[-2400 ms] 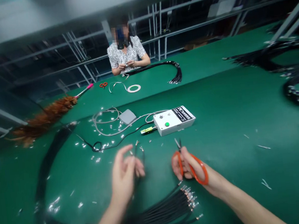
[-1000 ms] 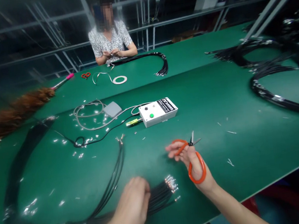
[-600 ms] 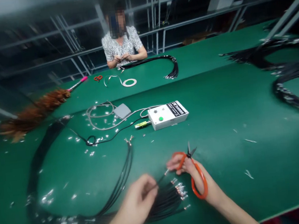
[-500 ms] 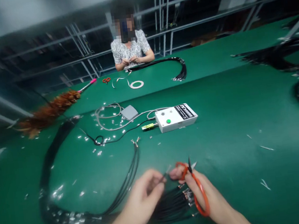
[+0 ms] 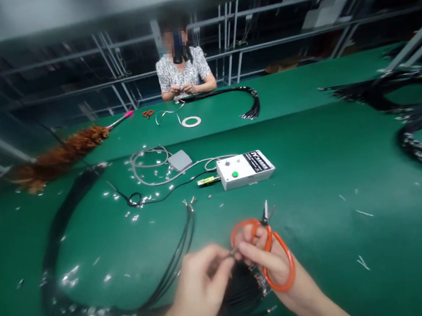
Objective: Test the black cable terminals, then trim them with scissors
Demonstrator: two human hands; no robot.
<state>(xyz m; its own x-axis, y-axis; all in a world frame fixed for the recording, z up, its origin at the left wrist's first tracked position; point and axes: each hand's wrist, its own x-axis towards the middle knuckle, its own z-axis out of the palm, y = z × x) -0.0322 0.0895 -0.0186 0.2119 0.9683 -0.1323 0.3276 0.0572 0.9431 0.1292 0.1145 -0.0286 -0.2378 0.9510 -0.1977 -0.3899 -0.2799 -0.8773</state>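
Note:
My left hand [image 5: 204,279] pinches the end of a thin dark cable between thumb and fingers. Close against it, my right hand [image 5: 262,255] has thumb and fingertips together at the same cable end. Orange-handled scissors [image 5: 290,265] hang on my right hand, their blades pointing up and away. Below both hands lies a black cable bundle [image 5: 243,288] with its ends fanned out to the right. A few separate black cables [image 5: 172,262] with bare tips curve upward left of my hands.
A white box [image 5: 244,170] with a green button sits ahead, beside a grey pad [image 5: 180,160]. An orange duster [image 5: 67,153] lies at the far left. Across the table sits a person [image 5: 185,72] near a tape ring [image 5: 191,122]. More cable bundles [image 5: 416,141] lie at right.
My right hand has moved left to meet my left hand at the cable end. The scissors have turned in the right hand, their loops spreading wider. The view has shifted slightly.

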